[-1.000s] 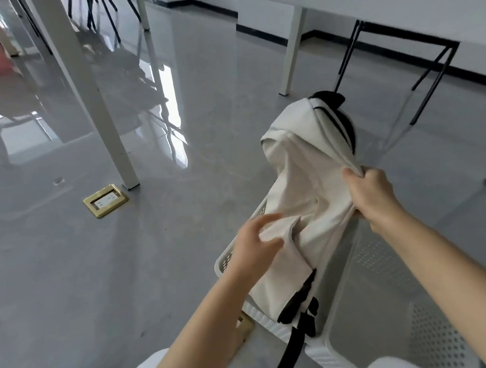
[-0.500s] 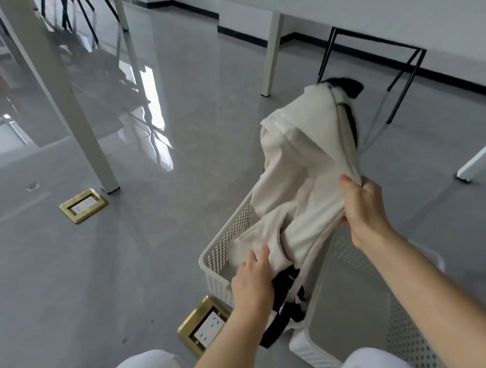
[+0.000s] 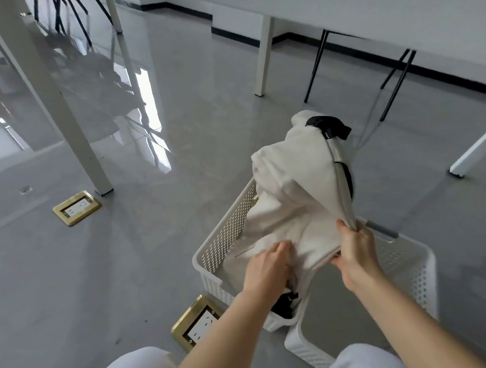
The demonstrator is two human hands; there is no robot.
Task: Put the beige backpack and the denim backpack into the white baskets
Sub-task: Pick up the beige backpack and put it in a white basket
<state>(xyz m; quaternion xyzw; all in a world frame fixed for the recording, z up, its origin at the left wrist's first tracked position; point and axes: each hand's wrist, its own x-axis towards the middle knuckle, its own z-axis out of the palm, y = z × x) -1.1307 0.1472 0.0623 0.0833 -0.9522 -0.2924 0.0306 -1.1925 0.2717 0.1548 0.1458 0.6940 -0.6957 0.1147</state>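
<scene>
my right hand pinches the beige backpack; my left hand presses it into the white basket, grip unclear. fold the top in.

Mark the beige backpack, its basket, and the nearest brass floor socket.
beige backpack (image 3: 298,184): head view, upper fabric panel.
white basket (image 3: 226,237): head view, left perforated wall.
brass floor socket (image 3: 202,325): head view, white faceplate.

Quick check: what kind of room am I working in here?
Likely an office or workroom: glossy grey floor with brass floor sockets, white table legs, and black metal legs.
</scene>
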